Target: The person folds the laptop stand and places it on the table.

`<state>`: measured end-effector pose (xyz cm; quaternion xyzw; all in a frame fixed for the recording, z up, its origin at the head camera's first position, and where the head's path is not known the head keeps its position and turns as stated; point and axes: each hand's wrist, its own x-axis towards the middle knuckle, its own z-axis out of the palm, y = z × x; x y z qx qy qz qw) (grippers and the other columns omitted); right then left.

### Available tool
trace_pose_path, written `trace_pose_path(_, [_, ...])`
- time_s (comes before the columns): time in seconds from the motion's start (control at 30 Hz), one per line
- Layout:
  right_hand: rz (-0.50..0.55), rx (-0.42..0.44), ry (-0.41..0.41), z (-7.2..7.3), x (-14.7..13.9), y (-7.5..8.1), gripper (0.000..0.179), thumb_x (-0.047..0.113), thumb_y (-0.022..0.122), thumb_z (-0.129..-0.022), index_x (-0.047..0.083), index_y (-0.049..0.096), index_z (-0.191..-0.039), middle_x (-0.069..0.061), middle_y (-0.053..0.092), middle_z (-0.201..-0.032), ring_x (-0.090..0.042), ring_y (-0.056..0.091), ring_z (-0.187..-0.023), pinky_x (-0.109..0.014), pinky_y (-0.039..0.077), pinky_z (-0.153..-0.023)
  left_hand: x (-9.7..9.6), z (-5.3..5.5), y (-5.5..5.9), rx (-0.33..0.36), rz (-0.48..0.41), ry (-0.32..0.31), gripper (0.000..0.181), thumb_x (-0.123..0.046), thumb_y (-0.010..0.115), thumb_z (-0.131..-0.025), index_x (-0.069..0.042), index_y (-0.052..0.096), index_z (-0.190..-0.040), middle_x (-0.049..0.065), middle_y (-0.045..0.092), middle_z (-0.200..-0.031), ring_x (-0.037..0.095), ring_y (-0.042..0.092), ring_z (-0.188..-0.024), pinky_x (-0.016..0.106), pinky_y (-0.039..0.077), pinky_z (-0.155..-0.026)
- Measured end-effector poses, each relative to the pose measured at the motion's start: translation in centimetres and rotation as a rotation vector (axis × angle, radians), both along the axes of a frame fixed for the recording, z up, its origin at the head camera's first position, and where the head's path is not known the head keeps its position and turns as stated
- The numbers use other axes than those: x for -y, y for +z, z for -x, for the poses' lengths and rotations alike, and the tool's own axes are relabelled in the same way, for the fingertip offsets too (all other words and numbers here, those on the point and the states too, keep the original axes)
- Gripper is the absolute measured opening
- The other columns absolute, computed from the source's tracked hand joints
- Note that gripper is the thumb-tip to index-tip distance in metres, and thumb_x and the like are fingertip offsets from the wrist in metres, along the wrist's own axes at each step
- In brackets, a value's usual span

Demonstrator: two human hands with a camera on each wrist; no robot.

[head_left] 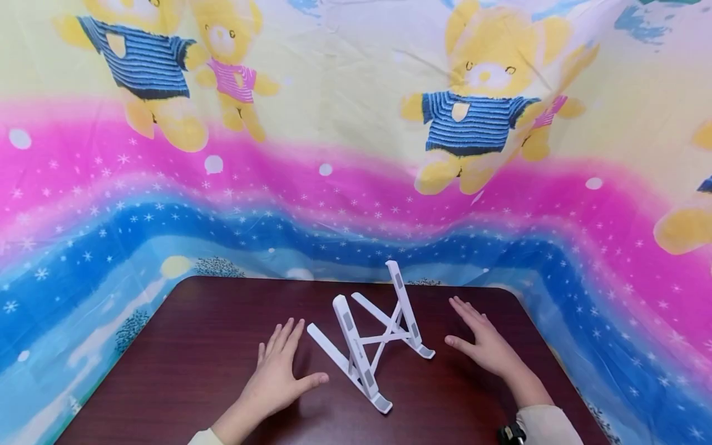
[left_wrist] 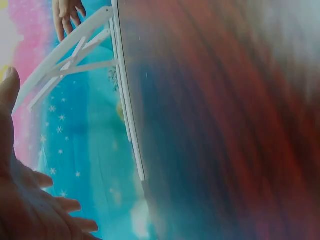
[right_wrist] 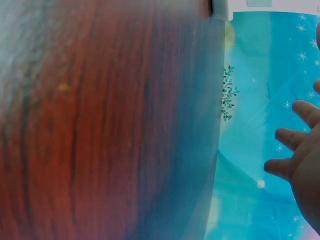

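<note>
A white folding laptop stand (head_left: 356,346) with grey pads stands unfolded on the dark wooden table, its two slanted arms raised and joined by crossed bars. To its left is my left hand (head_left: 278,371), fingers spread and thumb pointing toward the stand, holding nothing. On the other side my right hand (head_left: 484,340) hovers with straight fingers, apart from the stand. The left wrist view shows the stand (left_wrist: 75,55) side-on beyond my left thumb. In the right wrist view my right hand (right_wrist: 305,160) appears at the edge, with part of the stand (right_wrist: 270,6) at the top.
The table (head_left: 222,309) is dark reddish brown with rounded far corners. A printed cloth (head_left: 334,204) with bears and snowflakes hangs around its back and sides. A dark band (head_left: 512,434) sits at the right sleeve's cuff.
</note>
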<state>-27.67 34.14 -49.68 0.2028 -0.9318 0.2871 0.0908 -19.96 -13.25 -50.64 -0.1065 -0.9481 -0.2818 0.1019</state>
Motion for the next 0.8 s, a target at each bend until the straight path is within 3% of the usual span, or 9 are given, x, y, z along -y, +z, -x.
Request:
trace_pose_path(0.2, [0.044,0.028,0.012,0.3,-0.1,-0.2,0.085,0.039,0.075,-0.093,0.033,0.027,-0.163,-0.01,0.028,-0.168,-0.044,0.026,-0.152,-0.074,0.023,-0.115,-0.9,-0.3,-0.1,0.014,-0.097,0.033,0.118,-0.082,0.071,-0.072,-0.016,0.031,-0.162,0.014,0.032,-0.166,0.043,0.026,-0.152,0.073,0.024,-0.116])
trace_pose_path(0.33, [0.076,0.028,0.029,0.6,0.0,-0.4,0.084,0.04,0.076,-0.093,0.03,0.029,-0.163,-0.01,0.032,-0.166,-0.043,0.031,-0.149,-0.071,0.031,-0.112,-1.4,-0.6,-0.2,0.037,-0.163,0.045,0.117,-0.079,0.074,-0.072,-0.016,0.033,-0.161,0.012,0.033,-0.165,0.041,0.028,-0.152,0.068,0.03,-0.116])
trace_pose_path(0.57, [0.105,0.048,0.031,1.3,0.1,-0.6,0.081,0.04,0.075,-0.094,0.024,0.034,-0.161,-0.012,0.038,-0.163,-0.045,0.035,-0.146,-0.072,0.033,-0.11,-2.6,-1.3,-0.1,0.036,-0.27,0.07,0.113,-0.074,0.079,-0.07,-0.02,0.037,-0.159,0.01,0.038,-0.161,0.034,0.035,-0.148,0.058,0.042,-0.112])
trace_pose_path(0.8, [0.178,0.117,0.056,1.8,0.7,-0.4,0.076,0.036,0.076,-0.093,0.022,0.039,-0.159,-0.011,0.044,-0.159,-0.041,0.041,-0.145,-0.068,0.035,-0.112,-3.9,-1.8,-0.2,0.008,-0.345,0.106,0.1,-0.063,0.085,-0.073,-0.014,0.046,-0.152,0.011,0.05,-0.15,0.033,0.049,-0.138,0.057,0.046,-0.107])
